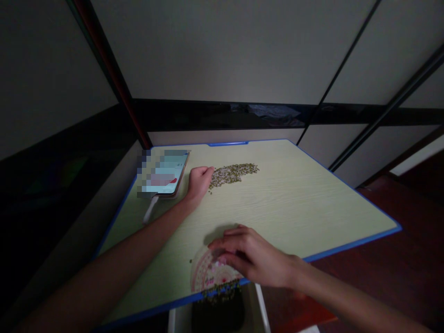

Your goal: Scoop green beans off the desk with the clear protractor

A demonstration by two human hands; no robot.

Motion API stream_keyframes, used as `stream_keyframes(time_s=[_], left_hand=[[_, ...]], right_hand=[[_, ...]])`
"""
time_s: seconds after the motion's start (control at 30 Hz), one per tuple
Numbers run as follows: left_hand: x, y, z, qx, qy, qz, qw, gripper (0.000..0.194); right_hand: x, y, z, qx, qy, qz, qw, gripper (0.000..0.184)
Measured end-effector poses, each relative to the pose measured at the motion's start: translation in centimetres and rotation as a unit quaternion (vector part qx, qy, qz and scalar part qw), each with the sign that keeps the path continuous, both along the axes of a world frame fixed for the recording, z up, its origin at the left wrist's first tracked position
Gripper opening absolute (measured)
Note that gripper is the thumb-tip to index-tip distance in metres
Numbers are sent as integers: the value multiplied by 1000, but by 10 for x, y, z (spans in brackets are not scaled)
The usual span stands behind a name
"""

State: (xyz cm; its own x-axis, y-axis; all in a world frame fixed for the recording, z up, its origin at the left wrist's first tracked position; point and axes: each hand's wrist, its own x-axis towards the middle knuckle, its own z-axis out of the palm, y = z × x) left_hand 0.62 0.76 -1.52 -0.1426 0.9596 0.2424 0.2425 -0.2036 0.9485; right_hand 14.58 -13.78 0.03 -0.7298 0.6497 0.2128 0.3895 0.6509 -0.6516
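Observation:
My left hand (199, 183) is closed in a fist on the pale table, its knuckles against the left end of a spread of small greenish seeds (234, 174). What it holds, if anything, is hidden. My right hand (248, 252) hovers low or rests over a round, pink-patterned piece (201, 273) at the near table edge. Its fingers are bent, with thumb and forefinger apart; whether they touch the piece I cannot tell. More seeds (222, 290) show at the edge just below it, above a white-rimmed container (262, 307) with a dark inside.
A phone or tablet (169, 178) with a lit, partly blurred screen lies at the table's left side. Near it lies a white strip-like object (150, 210). The table (312, 199) has a blue rim and stands against pale panels (222, 55). Reddish flooring (388, 203) shows to the right.

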Motion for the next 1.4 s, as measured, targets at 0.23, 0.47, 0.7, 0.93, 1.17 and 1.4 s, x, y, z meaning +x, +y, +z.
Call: stream_keyframes(time_s=[0.23, 0.47, 0.7, 0.93, 1.17, 1.4], left_hand=[[0, -1, 1, -3, 0, -3, 1000, 35], [1, -1, 0, -5, 2, -2, 1000, 36], [1, -1, 2, -7, 7, -3, 1000, 37], [1, -3, 2, -1, 8, 1, 1000, 37], [1, -7, 4, -5, 4, 2, 1000, 37], [2, -5, 4, -10, 0, 3, 1000, 40]], right_hand=[[-1, -1, 3, -15, 16, -4, 1000, 24], [-1, -6, -1, -74, 42, -14, 996, 22], [2, 5, -5, -185, 102, -56, 976, 27], [-16, 38, -7, -129, 95, -84, 983, 29], [-30, 33, -1, -71, 55, 8, 996, 27], [-19, 21, -1, -46, 34, 51, 997, 25]])
